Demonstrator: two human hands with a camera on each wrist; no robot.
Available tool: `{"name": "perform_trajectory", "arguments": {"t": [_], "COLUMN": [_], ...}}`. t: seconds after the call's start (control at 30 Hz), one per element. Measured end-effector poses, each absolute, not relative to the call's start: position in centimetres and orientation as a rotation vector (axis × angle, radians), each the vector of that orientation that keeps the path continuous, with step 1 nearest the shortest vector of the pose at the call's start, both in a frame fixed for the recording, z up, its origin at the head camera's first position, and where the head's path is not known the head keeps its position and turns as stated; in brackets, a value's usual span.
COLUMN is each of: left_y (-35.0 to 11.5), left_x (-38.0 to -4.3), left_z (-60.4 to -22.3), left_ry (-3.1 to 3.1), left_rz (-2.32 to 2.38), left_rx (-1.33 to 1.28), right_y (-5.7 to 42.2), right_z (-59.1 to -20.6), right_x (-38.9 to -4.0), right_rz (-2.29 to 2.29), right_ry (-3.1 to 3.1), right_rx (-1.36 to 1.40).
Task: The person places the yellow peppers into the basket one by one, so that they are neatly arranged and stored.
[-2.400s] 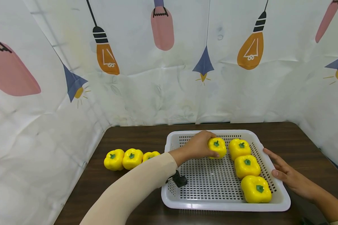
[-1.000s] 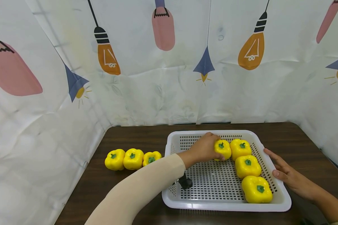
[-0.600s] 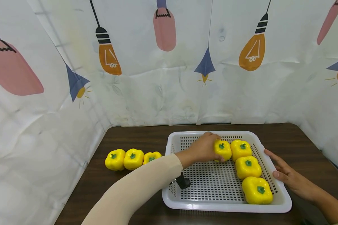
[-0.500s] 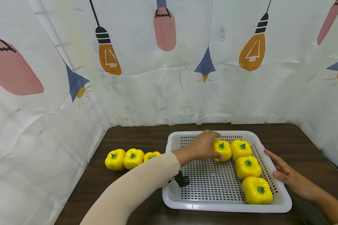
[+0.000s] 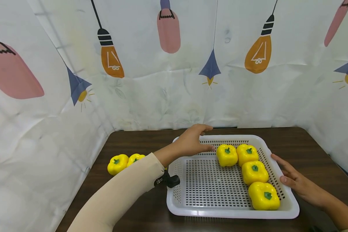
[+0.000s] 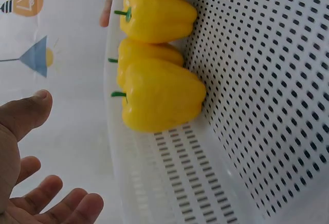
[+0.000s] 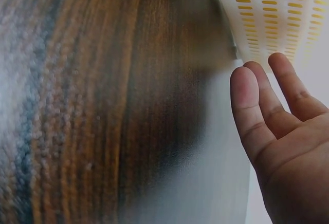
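Note:
My left hand [image 5: 189,141] hovers over the back left of a white perforated basket [image 5: 232,212], thumb and fingers spread with nothing between them. To its right, a yellow bell pepper [image 5: 227,155] with a green stem stands upright inside the basket. Beside that one, a column of three more yellow peppers [image 5: 255,172] lines the basket's right wall. In the left wrist view the left thumb and fingers are apart from the nearest pepper [image 6: 162,95]. My right hand [image 5: 303,185] rests with extended fingers against the basket's right outer side; the right wrist view shows its fingertips at the slotted wall [image 7: 270,18].
Left of the basket, yellow peppers [image 5: 117,164] sit in a row on the dark wood table [image 5: 145,140], partly hidden by my left sleeve [image 5: 119,193]. A white printed sheet [image 5: 162,96] hangs behind the table and along its sides.
My left hand set the bell pepper down next to the column, let go of it, and drew back up and to the left. The right hand has stayed at the basket's side.

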State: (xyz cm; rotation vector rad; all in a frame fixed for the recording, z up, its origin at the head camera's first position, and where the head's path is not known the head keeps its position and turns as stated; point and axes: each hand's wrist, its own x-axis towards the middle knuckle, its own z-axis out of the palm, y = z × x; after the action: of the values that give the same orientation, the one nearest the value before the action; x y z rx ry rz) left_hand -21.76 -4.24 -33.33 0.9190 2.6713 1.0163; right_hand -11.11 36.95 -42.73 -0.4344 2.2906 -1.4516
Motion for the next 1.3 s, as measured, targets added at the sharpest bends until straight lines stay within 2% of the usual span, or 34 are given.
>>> {"name": "perform_trajectory", "arguments": {"t": [1.3], "left_y": [-23.6], "left_x": [-17.8], "left_z": [-35.3], "left_ry": [2.744], "left_rz": [1.150], "left_rx": [0.633], "right_y": [37.2], "right_z": [-42.6], "right_x": [-11.1], "right_rz": [-1.397], "right_ry": [2.313], "right_rx": [-0.433]}}
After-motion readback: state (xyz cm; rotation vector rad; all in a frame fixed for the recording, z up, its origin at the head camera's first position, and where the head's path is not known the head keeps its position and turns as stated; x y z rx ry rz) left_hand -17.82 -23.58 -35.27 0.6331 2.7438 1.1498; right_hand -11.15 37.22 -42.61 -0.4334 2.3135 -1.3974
